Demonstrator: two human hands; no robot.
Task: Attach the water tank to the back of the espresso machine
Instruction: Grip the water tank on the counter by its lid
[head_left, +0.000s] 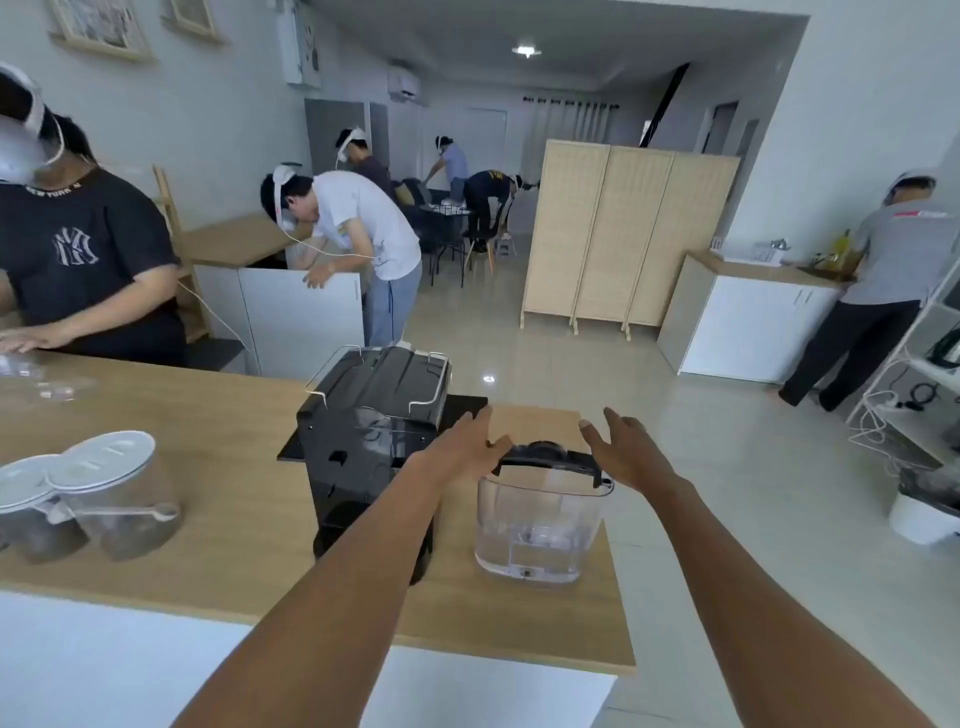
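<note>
A clear plastic water tank (537, 525) with a black lid stands upright on the wooden counter (218, 545), near its right end. It holds a little water. To its left stands the black espresso machine (363, 447), its back turned toward me. My left hand (462, 447) hovers just left of the tank's lid, fingers spread. My right hand (623, 452) hovers just right of the lid, also spread. Neither hand grips the tank. My left forearm crosses in front of the machine's lower right side.
Two lidded clear jars (104, 493) with a spoon stand at the counter's left. A person in a dark shirt (78, 260) works across the counter, far left. The counter's right edge drops off just past the tank. Other people, cabinets and a folding screen (623, 234) fill the room behind.
</note>
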